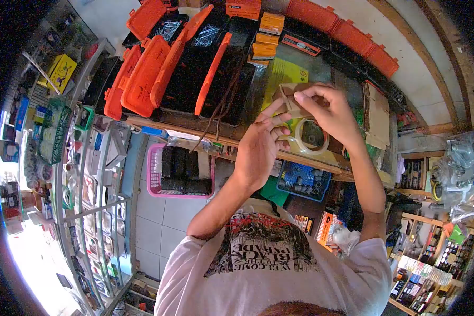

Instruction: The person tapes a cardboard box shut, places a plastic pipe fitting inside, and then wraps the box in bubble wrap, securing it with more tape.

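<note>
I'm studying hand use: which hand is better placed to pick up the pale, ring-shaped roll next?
Probably the left hand: its lower fingertips look right beside the pale, ring-shaped roll. The right hand seems busier, apparently pinching the flat, brown, cardboard-like piece between thumb and finger.

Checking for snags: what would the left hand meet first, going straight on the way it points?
The left hand would likely meet the brown piece first, though depth there is unclear.
</note>
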`<state>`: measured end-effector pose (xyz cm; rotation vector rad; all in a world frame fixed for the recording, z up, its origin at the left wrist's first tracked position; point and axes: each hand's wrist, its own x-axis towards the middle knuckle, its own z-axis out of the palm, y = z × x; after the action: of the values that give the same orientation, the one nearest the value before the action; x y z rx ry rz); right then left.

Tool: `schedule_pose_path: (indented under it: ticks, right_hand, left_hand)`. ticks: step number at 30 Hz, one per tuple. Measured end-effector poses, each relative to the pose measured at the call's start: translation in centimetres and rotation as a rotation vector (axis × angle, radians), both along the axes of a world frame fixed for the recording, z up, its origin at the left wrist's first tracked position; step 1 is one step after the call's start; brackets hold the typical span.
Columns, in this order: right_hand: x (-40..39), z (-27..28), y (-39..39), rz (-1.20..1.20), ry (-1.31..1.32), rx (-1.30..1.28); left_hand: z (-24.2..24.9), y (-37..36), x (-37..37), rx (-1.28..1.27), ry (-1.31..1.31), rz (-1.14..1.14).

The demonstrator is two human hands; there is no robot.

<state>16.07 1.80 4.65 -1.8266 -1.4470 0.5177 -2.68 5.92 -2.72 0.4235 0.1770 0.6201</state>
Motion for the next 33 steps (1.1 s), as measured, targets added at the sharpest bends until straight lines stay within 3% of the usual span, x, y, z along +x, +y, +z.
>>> schedule_pose_path:
  ticks: [7,10,16,33]
  right_hand:
    - [0.8,-0.4,0.7,-0.015,-0.002,-0.102]
    - [1.2,-0.8,0.8,-0.029,0.104,-0.070]
    - [2.6,-1.2,0.9,-0.035,0.037,-0.150]
    - [1.8,-1.5,-0.1,-0.040,-0.011,0.014]
  left_hand:
    - [1.1,0.4,0.1,-0.024,-0.114,0.006]
    - [1.1,0.5,0.0,0.024,-0.111,0.016]
    - [-0.4,1.5,0.6,0.003,-0.068,-0.007]
    - [-1.2,1.4,0.7,-0.085,-0.083,-0.015]
